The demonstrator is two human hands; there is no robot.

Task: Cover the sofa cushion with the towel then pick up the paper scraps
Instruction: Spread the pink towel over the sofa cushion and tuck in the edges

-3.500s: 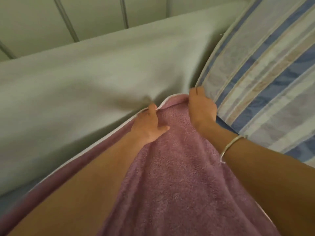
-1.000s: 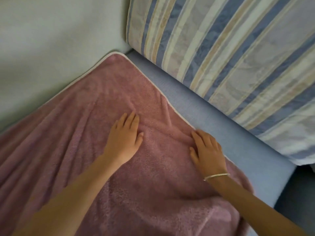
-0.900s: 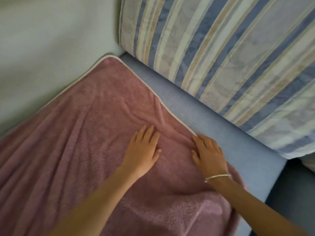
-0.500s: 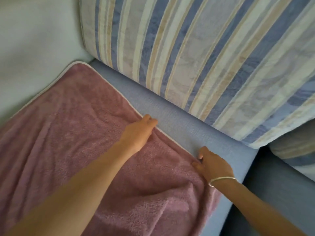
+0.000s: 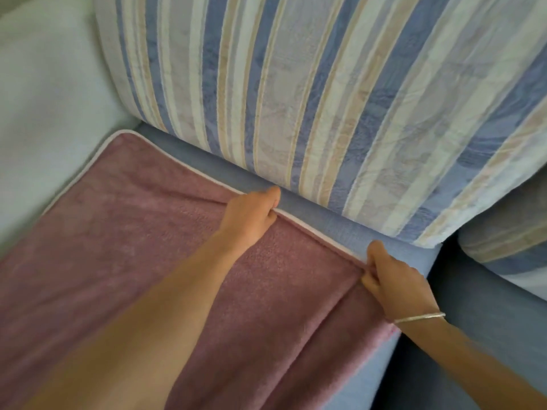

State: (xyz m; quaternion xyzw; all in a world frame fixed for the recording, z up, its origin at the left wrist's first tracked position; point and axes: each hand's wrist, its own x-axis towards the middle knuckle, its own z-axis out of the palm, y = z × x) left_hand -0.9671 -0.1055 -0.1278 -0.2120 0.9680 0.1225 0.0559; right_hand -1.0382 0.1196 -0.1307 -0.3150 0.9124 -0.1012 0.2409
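Crossing the towel [image 5: 142, 238] nearest you, both forearms reach forward over its pink pile, and a thin bracelet [image 5: 420, 318] circles your right wrist. The towel lies spread over the sofa cushion [image 5: 334, 229], extending beneath both arms and far out to the left of your left hand [image 5: 251, 216]; long folds run through it between the 2 hands. Your left hand and your right hand [image 5: 390, 276] sit well apart along the towel's white-piped far edge, each pinching that edge with curled fingers. Just beyond your knuckles, 1 bare blue strip of the sofa cushion shows between the towel edge and the striped back cushion [image 5: 325, 99]. To the right of your right hand, the blue seat is uncovered. Far left of your left hand stands a pale upholstered surface [image 5: 44, 113]. Beyond your right hand, a 2nd striped cushion [image 5: 503, 244] lies partly in view.
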